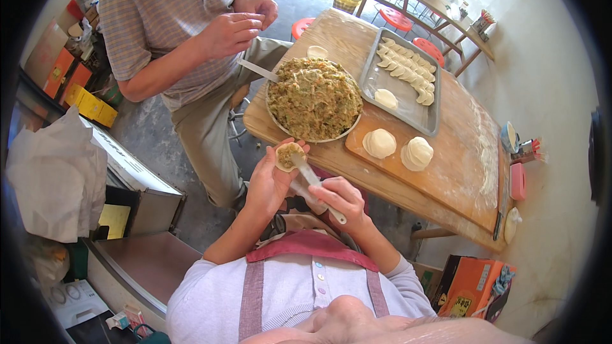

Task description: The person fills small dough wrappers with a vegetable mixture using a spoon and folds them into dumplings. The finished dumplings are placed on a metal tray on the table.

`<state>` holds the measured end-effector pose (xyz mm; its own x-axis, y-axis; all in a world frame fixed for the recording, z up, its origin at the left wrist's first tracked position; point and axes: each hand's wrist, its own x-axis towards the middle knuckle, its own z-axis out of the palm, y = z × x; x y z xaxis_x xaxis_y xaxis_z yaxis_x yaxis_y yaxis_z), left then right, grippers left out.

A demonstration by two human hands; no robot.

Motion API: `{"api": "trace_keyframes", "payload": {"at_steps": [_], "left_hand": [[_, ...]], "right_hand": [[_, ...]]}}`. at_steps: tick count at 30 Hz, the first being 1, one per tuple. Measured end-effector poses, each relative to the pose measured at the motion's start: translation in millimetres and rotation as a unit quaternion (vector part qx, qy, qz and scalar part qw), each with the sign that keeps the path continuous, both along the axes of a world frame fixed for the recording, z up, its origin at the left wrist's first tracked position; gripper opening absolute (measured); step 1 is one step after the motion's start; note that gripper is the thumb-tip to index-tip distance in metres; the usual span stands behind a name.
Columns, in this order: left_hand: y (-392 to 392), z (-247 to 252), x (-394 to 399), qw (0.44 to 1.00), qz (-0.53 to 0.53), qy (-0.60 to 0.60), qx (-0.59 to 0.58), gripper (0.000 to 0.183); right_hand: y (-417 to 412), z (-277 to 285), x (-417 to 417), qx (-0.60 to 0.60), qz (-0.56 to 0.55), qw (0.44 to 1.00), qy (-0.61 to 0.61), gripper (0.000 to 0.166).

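Note:
On the open palm of my left hand (270, 179) lies a round dough wrapper (282, 162) with filling on it. My right hand (343, 199) grips a flat spatula (310, 177), whose blurred tip is at the filling. Just beyond my hands, a large round bowl (353, 130) is heaped with chopped vegetable filling (313, 98); a second flat utensil (258, 69) leans out of its left side. Two stacks of wrappers, one nearer (379, 143) and one to its right (417, 154), rest on the wooden board (449, 179). Folded dumplings (406, 69) line a metal tray (423, 126).
Across the table corner, at left, a person sits with both hands (234, 31) raised near the bowl. One wrapper (317, 52) lies behind the bowl, another (386, 99) in the tray. A long dark-handled tool (500, 215) lies along the board's right edge. Red stools (396, 18) stand beyond the table.

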<state>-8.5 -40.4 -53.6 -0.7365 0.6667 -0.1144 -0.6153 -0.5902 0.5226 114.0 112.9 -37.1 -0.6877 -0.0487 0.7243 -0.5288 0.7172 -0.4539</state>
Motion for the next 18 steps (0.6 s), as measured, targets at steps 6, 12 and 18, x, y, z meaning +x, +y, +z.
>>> {"api": "trace_keyframes", "payload": {"at_steps": [6,12,18], "left_hand": [[7,9,5,1.000,0.005,-0.012,0.014,0.053],[2,19,8,0.998,-0.057,0.007,0.003,0.049],[5,34,15,0.988,-0.147,0.033,0.026,0.052]], "right_hand": [[-9,-3,8,-0.046,0.000,0.996,-0.071,0.045],[13,25,5,0.010,-0.120,0.990,0.076,0.027],[25,38,-7,0.059,-0.039,0.997,-0.017,0.041]]}}
